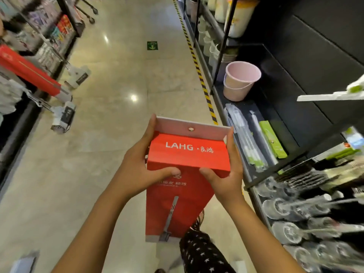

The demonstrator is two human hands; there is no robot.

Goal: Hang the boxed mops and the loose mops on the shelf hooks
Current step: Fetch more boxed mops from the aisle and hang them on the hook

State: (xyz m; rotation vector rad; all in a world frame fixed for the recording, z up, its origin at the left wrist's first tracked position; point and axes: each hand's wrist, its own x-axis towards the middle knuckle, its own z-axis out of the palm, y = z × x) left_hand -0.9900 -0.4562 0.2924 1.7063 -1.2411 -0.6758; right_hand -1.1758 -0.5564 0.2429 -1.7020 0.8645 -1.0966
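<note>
The boxed mop (188,154) (red carton, white "LAHG" lettering) is held upright between the two grips. Its top end sits at grip level and its length runs down below them toward the floor (118,95). A white flap (173,124) with a metal stud (190,129) stands open just beyond the fingertips.

Hidden or unclear:
- The carton's lower right corner is covered by a star-patterned trouser leg (204,253).
- The small print just below the thumbs is too blurred to read.

The left grip (137,164) grasps the carton's left side, with the thumb curled onto the front face and the fingers reaching up to the flap. The right grip (226,174) grasps the right side in the same way (thumb in front, fingers along the edge).

Right of the right grip stands a black shelf (275,75) carrying a green box (272,138), and a pink bucket (241,83) sits farther beyond. Well apart to the left of the left grip, a second red box (29,71) and loose mops (65,115) project from a rack, motion-blurred.
</note>
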